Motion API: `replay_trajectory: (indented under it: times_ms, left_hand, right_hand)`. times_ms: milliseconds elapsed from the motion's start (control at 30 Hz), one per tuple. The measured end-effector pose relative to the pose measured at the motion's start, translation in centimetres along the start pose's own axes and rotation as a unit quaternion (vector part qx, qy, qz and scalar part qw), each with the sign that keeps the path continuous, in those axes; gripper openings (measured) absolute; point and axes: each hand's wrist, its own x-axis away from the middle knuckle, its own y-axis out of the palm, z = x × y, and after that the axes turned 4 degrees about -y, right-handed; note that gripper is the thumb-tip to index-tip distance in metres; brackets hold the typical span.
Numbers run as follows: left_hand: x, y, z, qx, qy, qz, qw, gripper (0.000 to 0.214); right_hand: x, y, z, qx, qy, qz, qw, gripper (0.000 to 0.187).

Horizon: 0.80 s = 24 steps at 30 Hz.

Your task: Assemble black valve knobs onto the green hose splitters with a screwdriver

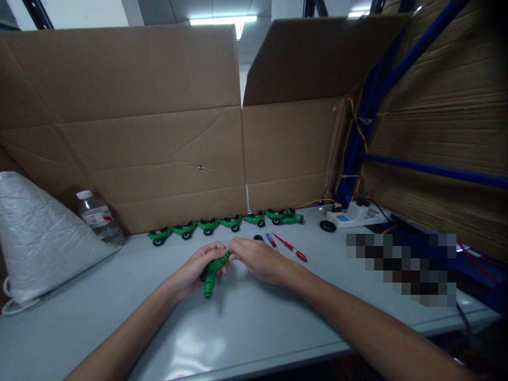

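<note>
Near the middle of the table, my left hand is wrapped round a green plastic Y-shaped hose connector. One ringed end of the connector points down toward me. My right hand has its fingers pinched at the connector's upper end; whether a small part sits between those fingers is hidden. Beyond my hands, several similar green connectors with black levers and round openings stand in a row. Just past my right hand lie a red screwdriver, a small purple-handled screwdriver and a black ring.
Cardboard panels wall the back of the grey table. At left stand a white sack and a water bottle. A power strip and a black round piece are at right, beside a blue rack post.
</note>
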Motion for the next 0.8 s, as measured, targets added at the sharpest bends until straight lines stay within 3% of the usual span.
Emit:
replay_trajectory:
  times_ms: [167, 300, 467, 800]
  left_hand:
    - [0.1, -0.1, 0.4, 0.01, 0.003, 0.016, 1.0, 0.031]
    - [0.1, -0.4, 0.3, 0.007, 0.012, 0.026, 1.0, 0.03]
    - [0.1, -0.2, 0.0, -0.006, 0.02, 0.006, 1.0, 0.032]
    - [-0.1, 0.4, 0.0, -0.024, 0.032, 0.026, 0.999, 0.036]
  right_hand:
    - [0.2, -1.0, -0.1, -0.005, 0.033, 0.016, 0.999, 0.009]
    - [0.1, -1.4, -1.1, -0.071, 0.018, 0.04, 0.997, 0.027]
    - [-0.3, -0.5, -1.3, -0.112, -0.003, 0.059, 0.992, 0.012]
    - [-0.3, -0.1, -0.1, 0.036, -0.027, 0.016, 0.999, 0.012]
